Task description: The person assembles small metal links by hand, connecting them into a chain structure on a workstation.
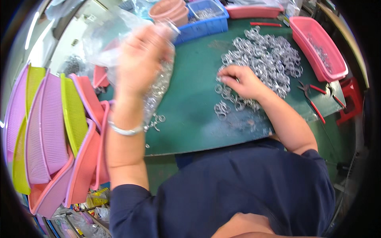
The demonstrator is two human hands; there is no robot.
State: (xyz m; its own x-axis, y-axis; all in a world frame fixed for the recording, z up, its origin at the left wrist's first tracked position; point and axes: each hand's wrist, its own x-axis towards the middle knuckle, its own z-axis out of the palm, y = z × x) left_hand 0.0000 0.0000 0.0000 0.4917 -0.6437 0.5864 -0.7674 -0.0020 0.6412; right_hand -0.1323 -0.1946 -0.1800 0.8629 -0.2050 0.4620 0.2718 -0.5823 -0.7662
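Note:
A large heap of silvery metal rings (262,55), seemingly with clasps, lies on the green table (194,87). At its left edge my right hand (243,82) pinches a metal ring (219,78) between thumb and fingers. My left hand (145,53), smeared by motion, is raised over a clear plastic bag (158,89) of shiny metal pieces. Its fingers are curled, and a blurred silvery thing (173,29) shows at their tips; I cannot make out its kind. A few loose rings (156,122) lie by the bag, near the table's front edge.
Pink and blue bins (204,23) line the back; a pink bin (319,51) with metal pieces stands at the right. Red-handled pliers (311,101) lie near the right edge. Stacked purple, green and pink baskets (51,127) crowd the left. A red stool (351,101) stands beyond the table.

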